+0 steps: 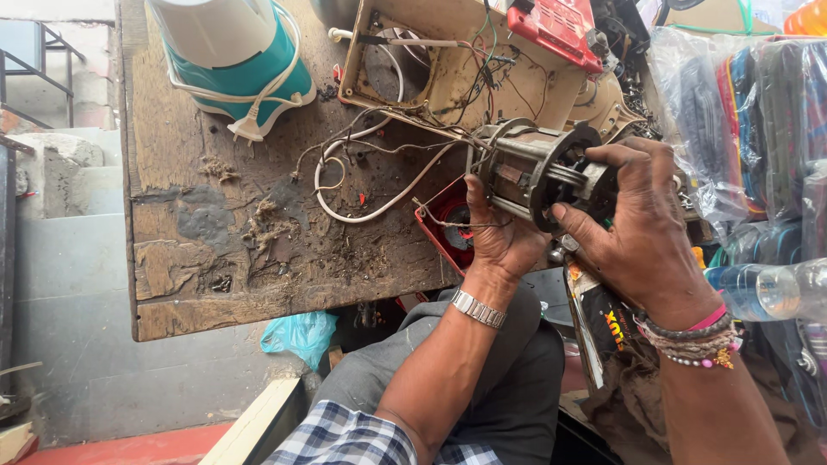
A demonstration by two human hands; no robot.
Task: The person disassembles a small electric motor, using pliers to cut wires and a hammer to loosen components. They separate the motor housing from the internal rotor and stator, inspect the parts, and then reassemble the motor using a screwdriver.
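While the fingers of the right hand (pixel 642 228) are curled closed around the black end frame of the electric motor (pixel 538 172), its thumb is pressed against the frame's near rim and the fingertips are hooked over the far rim. The left hand (pixel 500 228) is closed under the motor body, with the thumb laid up its left side and the remaining fingers hidden beneath it. The motor is thus held between both hands, lifted just above the right end of the wooden workbench (pixel 198 258), with its shaft end turned toward the right hand. Thin wires (pixel 431 164) are seen running from the motor's left end back to an opened cream appliance housing (pixel 448 77) lying farther off on the bench. A white cord (pixel 362 185) is looped on the bench surface just left of the motor. A red part (pixel 448 228) is partly covered by the left hand. A metal watch (pixel 478 308) is worn on the left wrist, and beaded bracelets (pixel 693 340) are worn on the right. At the far left of the bench, a white and teal appliance base (pixel 241 60) is stood. Plastic-wrapped goods (pixel 749 129) are stacked at the right edge.
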